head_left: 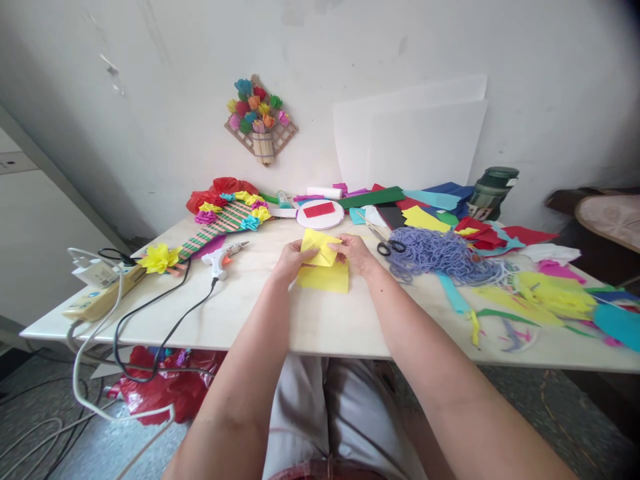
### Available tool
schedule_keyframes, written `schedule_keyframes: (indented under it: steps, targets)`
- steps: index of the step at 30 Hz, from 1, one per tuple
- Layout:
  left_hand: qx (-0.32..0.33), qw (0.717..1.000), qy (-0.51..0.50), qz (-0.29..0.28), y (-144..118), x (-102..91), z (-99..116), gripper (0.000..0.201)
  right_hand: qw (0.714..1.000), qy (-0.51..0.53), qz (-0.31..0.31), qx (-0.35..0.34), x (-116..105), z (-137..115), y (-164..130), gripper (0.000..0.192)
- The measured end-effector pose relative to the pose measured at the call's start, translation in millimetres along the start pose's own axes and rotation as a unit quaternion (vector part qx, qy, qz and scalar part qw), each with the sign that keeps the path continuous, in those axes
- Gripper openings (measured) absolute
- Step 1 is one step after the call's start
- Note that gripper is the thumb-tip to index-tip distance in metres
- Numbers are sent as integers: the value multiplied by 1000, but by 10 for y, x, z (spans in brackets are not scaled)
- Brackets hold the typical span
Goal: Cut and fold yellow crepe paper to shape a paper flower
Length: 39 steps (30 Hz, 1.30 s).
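Both of my hands hold a yellow sheet of paper with crease lines across it, just above the table. My left hand pinches its left side, the thumb lying on top. The right side is gripped between the fingers of my right hand. Under it, a second yellow sheet lies flat on the tabletop. Beyond my hands rests a white oval piece with a red paper rectangle on it.
Left are a glue gun with its cord, a power strip and a flower-trimmed woven fan. On the right lie black-handled scissors, a purple yarn heap, coloured paper scraps and a dark green bottle.
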<state>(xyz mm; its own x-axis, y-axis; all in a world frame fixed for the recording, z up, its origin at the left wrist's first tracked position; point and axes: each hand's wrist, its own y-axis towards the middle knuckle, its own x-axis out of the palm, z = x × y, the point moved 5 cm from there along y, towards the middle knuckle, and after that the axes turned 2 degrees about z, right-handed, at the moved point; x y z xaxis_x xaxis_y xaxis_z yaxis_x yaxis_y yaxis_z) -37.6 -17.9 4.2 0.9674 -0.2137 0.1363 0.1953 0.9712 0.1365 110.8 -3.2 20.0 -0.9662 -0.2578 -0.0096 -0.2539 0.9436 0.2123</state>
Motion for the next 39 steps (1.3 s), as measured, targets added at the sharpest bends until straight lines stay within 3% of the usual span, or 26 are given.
schedule_keyframes:
  steps: [9, 17, 26, 39]
  targets:
    - [-37, 998, 27, -35, -59, 76, 44, 44, 999, -18, -32, 4, -16, 31, 1, 22]
    - [-6, 999, 38, -19, -23, 28, 26, 38, 999, -7, -37, 0, -18, 24, -1, 22]
    - [-38, 998, 44, -38, -50, 79, 24, 32, 999, 14, -51, 7, 7, 50, -7, 23]
    - [-15, 999, 9, -36, -11, 46, -14, 32, 998, 36, -44, 4, 27, 29, -20, 23]
